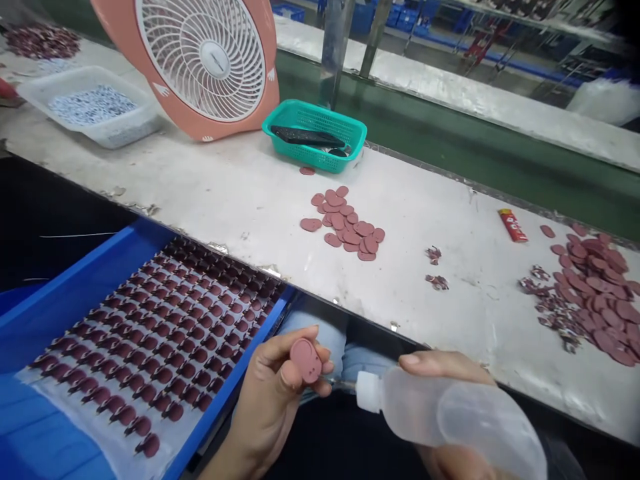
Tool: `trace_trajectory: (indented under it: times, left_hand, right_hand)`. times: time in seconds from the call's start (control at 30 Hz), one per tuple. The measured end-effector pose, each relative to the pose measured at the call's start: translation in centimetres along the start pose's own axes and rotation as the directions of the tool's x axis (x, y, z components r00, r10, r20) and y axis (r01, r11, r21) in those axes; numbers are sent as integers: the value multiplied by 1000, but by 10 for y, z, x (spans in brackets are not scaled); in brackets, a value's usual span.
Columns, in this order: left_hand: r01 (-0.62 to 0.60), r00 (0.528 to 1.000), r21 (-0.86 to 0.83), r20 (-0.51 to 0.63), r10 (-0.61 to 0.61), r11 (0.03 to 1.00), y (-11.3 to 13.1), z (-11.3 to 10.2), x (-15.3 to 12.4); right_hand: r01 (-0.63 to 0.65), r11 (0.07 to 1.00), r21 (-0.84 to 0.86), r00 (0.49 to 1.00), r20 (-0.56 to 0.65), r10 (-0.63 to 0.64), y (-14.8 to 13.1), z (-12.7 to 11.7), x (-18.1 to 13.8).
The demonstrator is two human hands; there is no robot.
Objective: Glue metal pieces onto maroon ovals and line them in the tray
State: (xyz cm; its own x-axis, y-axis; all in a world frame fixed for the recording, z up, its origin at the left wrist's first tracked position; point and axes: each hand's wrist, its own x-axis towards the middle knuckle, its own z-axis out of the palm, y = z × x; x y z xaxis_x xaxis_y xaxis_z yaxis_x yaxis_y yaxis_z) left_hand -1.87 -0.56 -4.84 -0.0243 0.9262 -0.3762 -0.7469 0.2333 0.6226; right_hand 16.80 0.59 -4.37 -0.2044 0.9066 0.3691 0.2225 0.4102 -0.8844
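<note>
My left hand (pixel 273 393) pinches a small dusty-pink oval piece (pixel 306 360) between thumb and fingers, low in the view in front of the table edge. My right hand (pixel 450 373) grips a clear plastic squeeze bottle (pixel 450 413), whose white nozzle (pixel 367 392) points left toward the pink piece, a short gap away. To the left, a blue tray (pixel 65 293) holds several neat rows of the same pink pieces (pixel 165 340) on a clear sheet.
The white worktable (pixel 225 193) carries a loose pile of pink pieces (pixel 347 223), a larger heap (pixel 595 293) at right, a red lighter-like item (pixel 512 225), a green basket (pixel 315 133), a pink fan (pixel 200 60) and a clear tub (pixel 90 107).
</note>
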Motion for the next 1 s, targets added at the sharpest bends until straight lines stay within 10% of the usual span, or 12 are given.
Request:
trace_trajectory:
  times: [0.3,1.0]
  left_hand:
    - [-58,997,40,50,56,997,0,0,1]
    - [-68,995,41,79,64,997,0,-1,0]
  right_hand:
    - [-21,957,289,998,-49,36,-15,9,15]
    - [-33,961,275,997,-55,50,-18,6,15]
